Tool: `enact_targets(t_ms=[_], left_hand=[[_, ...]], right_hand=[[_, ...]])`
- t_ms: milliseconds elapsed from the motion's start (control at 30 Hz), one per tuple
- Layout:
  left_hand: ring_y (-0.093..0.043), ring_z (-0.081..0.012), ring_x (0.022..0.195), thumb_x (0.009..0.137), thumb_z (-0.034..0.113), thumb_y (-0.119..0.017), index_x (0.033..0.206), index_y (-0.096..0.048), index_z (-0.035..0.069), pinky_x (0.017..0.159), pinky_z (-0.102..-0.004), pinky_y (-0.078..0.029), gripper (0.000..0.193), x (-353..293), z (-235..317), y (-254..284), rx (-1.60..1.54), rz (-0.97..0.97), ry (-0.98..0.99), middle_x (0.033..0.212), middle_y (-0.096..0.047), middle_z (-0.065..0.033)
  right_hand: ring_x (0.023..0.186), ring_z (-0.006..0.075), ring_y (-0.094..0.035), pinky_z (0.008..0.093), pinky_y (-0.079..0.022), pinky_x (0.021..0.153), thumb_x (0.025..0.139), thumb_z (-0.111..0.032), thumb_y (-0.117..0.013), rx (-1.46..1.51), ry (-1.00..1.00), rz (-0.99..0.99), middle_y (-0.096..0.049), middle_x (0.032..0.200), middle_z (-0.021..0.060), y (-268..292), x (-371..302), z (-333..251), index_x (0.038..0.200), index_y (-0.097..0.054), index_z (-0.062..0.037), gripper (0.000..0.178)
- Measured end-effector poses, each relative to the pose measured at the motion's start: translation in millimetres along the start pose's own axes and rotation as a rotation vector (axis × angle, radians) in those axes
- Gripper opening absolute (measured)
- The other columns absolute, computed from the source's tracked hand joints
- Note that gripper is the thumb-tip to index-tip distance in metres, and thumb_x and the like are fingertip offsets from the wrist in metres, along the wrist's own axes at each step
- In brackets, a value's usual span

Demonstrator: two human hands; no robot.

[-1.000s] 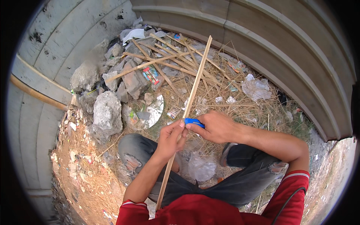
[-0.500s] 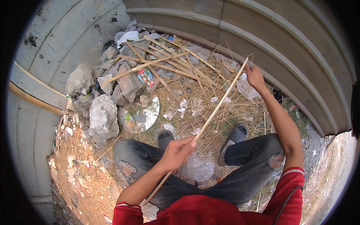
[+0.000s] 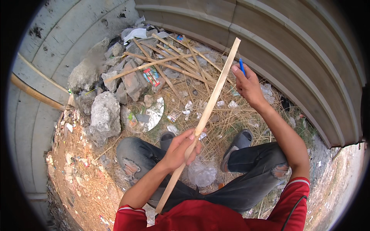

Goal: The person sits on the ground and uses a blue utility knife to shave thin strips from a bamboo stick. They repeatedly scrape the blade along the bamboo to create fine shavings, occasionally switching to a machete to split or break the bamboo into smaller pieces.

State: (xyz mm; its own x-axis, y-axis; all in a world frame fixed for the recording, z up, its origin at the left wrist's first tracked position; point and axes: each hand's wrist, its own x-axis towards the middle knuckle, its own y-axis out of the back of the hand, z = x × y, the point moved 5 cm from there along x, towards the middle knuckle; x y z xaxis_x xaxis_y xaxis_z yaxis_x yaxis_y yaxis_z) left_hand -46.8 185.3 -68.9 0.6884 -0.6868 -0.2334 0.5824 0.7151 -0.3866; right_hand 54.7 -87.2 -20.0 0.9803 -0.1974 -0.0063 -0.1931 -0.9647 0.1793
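My left hand is wrapped round a long, pale bamboo strip at about its middle. The strip slants from my lap up to the far right, its broad flat face turned up. In my right hand, closed near the strip's far end, is a slim blue-handled tool with a thin tip. That tip points away from me, beside the strip; its exact kind is too small to make out.
Several similar bamboo strips lie crossed on the ground ahead. Broken concrete lumps are piled at the left, with litter and dry straw around. A corrugated metal wall curves along the far right, and grey panels stand at the left.
The bamboo strip has turned so its broad face shows, and its far end has shifted left and away. My right hand has come nearer and left, off the strip's tip, showing the blue tool.
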Motion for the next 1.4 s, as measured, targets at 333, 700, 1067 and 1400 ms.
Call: enact_targets(t_ms=[333,700,1067,1400], left_hand=[[-0.045,-0.0088,0.045,0.111,0.031,-0.034,0.149,-0.038,0.001,0.045,-0.0221,-0.038,0.049,4,-14,18,0.11,0.181,-0.128,0.065,-0.054,-0.006],[-0.046,-0.0051,0.049,0.111,0.03,-0.04,0.151,-0.041,0.003,0.048,-0.0223,-0.039,0.049,2,-1,23,0.267,0.332,-0.14,0.062,-0.052,0.0014],[-0.057,-0.0085,0.056,0.107,0.021,-0.048,0.147,-0.047,0.0,0.057,-0.0277,-0.048,0.045,-24,-10,-9,0.612,-0.051,-0.184,0.063,-0.056,-0.0031],[-0.054,-0.0041,0.058,0.101,0.015,-0.061,0.147,-0.047,-0.002,0.053,-0.0236,-0.044,0.051,-11,7,11,0.614,0.285,-0.319,0.068,-0.06,0.0003]], right_hand=[[0.063,0.0253,-0.055,0.0403,-0.045,0.063,0.102,-0.052,-0.052,-0.451,0.232,-0.326,-0.054,0.065,0.0132,-35,-28,-15,0.096,-0.067,0.0021,0.057],[0.072,0.0452,-0.067,0.0533,-0.053,0.071,0.1,-0.051,-0.052,-0.892,0.229,-0.615,-0.067,0.071,0.0248,-92,-87,-15,0.089,-0.072,-0.002,0.055],[0.074,0.043,-0.064,0.0475,-0.048,0.074,0.102,-0.064,-0.039,-0.798,-0.007,0.344,-0.063,0.072,0.0293,137,51,37,0.073,-0.061,0.0106,0.083],[0.054,0.0279,-0.048,0.0447,-0.039,0.058,0.103,-0.051,-0.048,-0.662,0.2,-0.03,-0.048,0.057,0.0173,29,-14,-19,0.076,-0.058,0.005,0.063]])
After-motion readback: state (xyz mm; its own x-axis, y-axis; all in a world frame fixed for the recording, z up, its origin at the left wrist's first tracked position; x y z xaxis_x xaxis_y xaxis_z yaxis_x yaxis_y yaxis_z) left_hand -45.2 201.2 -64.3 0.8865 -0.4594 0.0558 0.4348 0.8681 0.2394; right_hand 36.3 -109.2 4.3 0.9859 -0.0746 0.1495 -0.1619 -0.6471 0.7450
